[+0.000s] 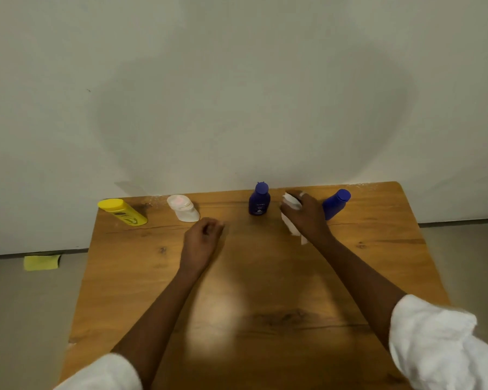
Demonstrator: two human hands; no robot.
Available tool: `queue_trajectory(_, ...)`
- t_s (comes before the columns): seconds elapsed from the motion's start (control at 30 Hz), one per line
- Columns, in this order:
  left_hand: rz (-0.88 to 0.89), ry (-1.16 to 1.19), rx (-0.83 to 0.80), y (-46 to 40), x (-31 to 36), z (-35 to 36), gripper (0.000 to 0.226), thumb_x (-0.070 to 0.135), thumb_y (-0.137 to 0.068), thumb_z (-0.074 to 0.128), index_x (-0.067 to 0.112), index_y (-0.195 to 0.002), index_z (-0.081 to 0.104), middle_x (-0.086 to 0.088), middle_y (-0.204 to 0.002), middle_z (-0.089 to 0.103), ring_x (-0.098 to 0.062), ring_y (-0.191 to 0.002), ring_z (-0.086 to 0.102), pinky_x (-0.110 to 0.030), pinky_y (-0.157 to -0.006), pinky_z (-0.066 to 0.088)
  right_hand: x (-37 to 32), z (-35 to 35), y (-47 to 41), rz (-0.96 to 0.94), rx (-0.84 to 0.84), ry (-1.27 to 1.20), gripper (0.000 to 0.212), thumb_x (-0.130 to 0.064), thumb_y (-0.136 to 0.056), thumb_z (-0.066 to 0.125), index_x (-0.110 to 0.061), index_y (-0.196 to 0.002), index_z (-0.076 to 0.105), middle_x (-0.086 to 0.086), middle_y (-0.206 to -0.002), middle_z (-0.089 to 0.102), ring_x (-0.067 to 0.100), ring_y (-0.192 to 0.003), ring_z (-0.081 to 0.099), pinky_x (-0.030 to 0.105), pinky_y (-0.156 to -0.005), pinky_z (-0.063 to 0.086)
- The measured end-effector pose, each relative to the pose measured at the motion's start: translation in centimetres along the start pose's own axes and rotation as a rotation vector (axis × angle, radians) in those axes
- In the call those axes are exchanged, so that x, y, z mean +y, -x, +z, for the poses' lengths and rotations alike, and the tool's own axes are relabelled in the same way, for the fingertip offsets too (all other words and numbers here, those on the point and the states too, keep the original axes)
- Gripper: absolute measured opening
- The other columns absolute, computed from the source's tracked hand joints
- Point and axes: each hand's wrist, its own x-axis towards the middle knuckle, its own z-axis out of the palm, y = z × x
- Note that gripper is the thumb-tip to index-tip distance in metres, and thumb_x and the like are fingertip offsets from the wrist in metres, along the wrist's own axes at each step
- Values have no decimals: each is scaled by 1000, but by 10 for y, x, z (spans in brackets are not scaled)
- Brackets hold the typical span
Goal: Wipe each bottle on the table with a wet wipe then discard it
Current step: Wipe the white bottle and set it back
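Several bottles stand in a row along the far edge of the wooden table (237, 291): a yellow bottle (123, 212) at the left, a white bottle (183, 208), a dark purple bottle (259, 200), and a blue bottle (335, 204) at the right. My right hand (304, 213) is between the purple and blue bottles, closed around a white wet wipe (289, 215) that hangs below the palm. My left hand (202, 239) hovers over the table in front of the white bottle, fingers curled with nothing in them.
A plain white wall rises right behind the table. A yellow cloth (41, 262) lies on the floor to the left of the table. The table's right edge falls away to grey floor.
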Motion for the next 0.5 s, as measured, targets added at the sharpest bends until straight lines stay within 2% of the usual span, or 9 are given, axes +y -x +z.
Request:
queue_trajectory(0.07,-61,29,120,26,-27,-34,7,24,-94,61,23,-89,66,4,-85,67,-5,-79,60,-26,-72,45,11,-1,18,128,-15,-108,44,-25,-91,62,-14,-132,53,9,-124,63,19,-101,62,27,-78,51)
queue_trajectory(0.13,-122,43,202,35,-45,-58,6,17,-91,65,19,-96,62,-3,-91,64,-18,-86,60,-34,-77,50,21,1,35,239,-36,-209,40,-20,-92,59,-12,-131,52,11,-123,61,21,-102,61,30,-77,52)
queue_trajectory(0.17,-147,37,198,33,-52,-65,19,15,-89,68,16,-106,59,-6,-100,62,-22,-93,59,-39,-86,52,24,3,44,268,-42,-254,39,-16,-92,58,-11,-131,52,11,-124,60,24,-107,60,34,-82,52)
queue_trajectory(0.23,-188,6,88,17,-56,-69,60,17,-84,75,10,-135,45,-7,-130,51,-21,-118,50,-42,-104,45,29,6,59,303,-42,-319,39,-8,-92,55,-10,-131,52,9,-124,59,25,-111,57,34,-87,50)
queue_trajectory(0.3,-190,-17,-24,-7,-58,-64,98,23,-77,82,6,-151,20,-11,-154,30,-23,-140,32,-41,-115,31,32,11,74,326,-25,-361,38,-2,-92,53,-5,-130,53,13,-123,60,23,-106,57,26,-77,49)
queue_trajectory(0.33,-159,-26,-35,-20,-59,-59,108,24,-73,84,5,-153,13,-13,-158,23,-25,-144,26,-42,-118,27,33,14,83,340,-13,-406,37,1,-92,52,-3,-128,54,15,-122,61,24,-105,58,23,-74,48)
queue_trajectory(0.4,-110,-11,-19,-42,-58,-50,112,20,-71,86,4,-153,11,-15,-157,25,-27,-144,26,-42,-118,25,36,18,101,386,-10,-542,32,5,-92,50,-1,-122,57,18,-118,63,29,-104,61,27,-76,51)
queue_trajectory(0.43,-114,20,-14,-50,-55,-49,107,16,-72,85,5,-152,14,-15,-155,29,-25,-141,30,-38,-116,28,38,19,110,423,-11,-591,29,5,-92,50,0,-119,59,19,-116,65,31,-103,62,33,-80,53)
queue_trajectory(0.5,-110,66,-18,-61,-49,-49,80,13,-79,79,8,-144,33,-14,-143,47,-21,-126,44,-32,-103,38,44,17,127,492,-3,-644,25,3,-92,52,1,-115,62,21,-113,67,34,-102,64,46,-89,52)
